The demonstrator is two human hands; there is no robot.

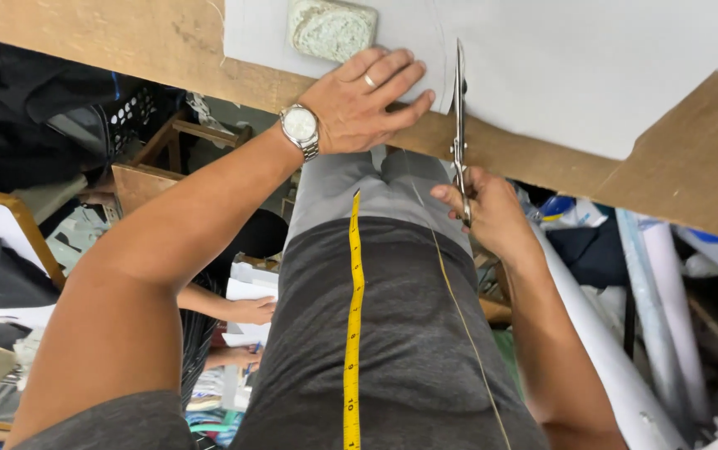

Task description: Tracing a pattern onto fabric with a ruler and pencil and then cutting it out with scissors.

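A sheet of smooth pale grey cloth (559, 75) is spread flat over a rough brown wooden tabletop (125, 37), and everything else is placed from that cloth. The left hand (363, 100) is laid palm-down on the cloth's near edge, fingers spread flat and pressing, with nothing gripped; a ring is seen on one finger and a round metal watch (301, 127) on the wrist. Just right of those fingers, long slim steel scissors (460, 108) are stood on edge, the blades reaching over the cloth and the handles hanging off its near edge. The right hand (484, 212) is closed around those handles, its grip tight on them. At the far edge of the cloth, beyond the left hand, a squarish, pitted grey-green block (331, 29) rests as a weight. Below the cloth's near edge, a yellow tape measure (353, 317) hangs straight down a ribbed dark grey shirt. Left of it, another person's hands (246, 312) are seen on white papers.
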